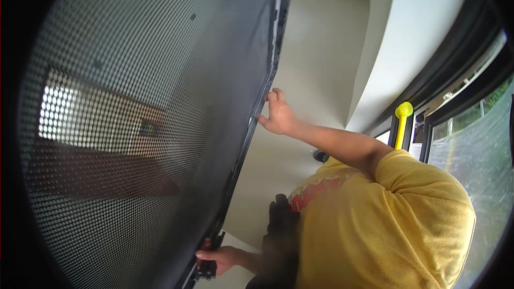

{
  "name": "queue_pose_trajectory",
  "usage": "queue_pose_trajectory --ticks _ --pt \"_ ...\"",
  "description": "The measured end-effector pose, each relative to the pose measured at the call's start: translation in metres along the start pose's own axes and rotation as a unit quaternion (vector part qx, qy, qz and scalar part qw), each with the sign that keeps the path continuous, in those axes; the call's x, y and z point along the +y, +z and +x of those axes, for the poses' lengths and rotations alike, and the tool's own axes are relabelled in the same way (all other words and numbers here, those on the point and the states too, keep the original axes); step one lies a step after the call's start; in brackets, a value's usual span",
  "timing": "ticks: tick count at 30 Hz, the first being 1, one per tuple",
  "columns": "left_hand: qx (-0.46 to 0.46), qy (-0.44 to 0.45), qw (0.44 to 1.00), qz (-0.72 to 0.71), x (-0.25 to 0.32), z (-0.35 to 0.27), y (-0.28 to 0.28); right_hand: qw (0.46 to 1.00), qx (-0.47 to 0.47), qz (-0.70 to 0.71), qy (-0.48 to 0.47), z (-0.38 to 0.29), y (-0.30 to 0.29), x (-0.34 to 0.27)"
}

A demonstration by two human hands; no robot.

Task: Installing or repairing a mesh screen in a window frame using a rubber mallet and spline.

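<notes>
A large screen panel of dark mesh (120, 100) fills the left side, its long black frame edge (241, 148) running from top to bottom and bending near the middle. At that bend my right hand (279, 114) touches the edge with thumb and fingertips; whether it grips is unclear. Lower down, my left hand (221, 259) is closed around the frame edge, thumb on the near face, fingers partly hidden. Small black pieces (208, 269) show beside this hand. A pale strip (278, 4) lies along the upper edge.
Behind the panel's edge is a beige surface (321, 56). A white ledge or wall (413, 28) curves along the upper right, beside black window framing (425, 122). A bright yellow rod with a round end (403, 110) stands near my right sleeve. A round black object (320, 155) is by my shirt.
</notes>
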State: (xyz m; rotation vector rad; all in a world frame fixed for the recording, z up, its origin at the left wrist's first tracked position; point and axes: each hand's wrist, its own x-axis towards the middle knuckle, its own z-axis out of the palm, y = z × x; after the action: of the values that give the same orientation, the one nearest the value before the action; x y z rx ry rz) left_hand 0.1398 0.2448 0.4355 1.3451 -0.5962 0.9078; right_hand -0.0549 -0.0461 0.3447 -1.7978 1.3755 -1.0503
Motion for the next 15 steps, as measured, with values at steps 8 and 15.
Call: queue_pose_trajectory --ticks 8,15 --pt "-0.015 -0.004 1.0 -0.015 0.003 0.005 -0.007 0.98 -0.038 0.095 0.168 0.009 0.041 -0.016" --pt "-0.045 -0.033 0.997 -0.059 0.009 0.007 -0.015 0.965 -0.02 0.159 0.21 0.008 0.032 -0.024"
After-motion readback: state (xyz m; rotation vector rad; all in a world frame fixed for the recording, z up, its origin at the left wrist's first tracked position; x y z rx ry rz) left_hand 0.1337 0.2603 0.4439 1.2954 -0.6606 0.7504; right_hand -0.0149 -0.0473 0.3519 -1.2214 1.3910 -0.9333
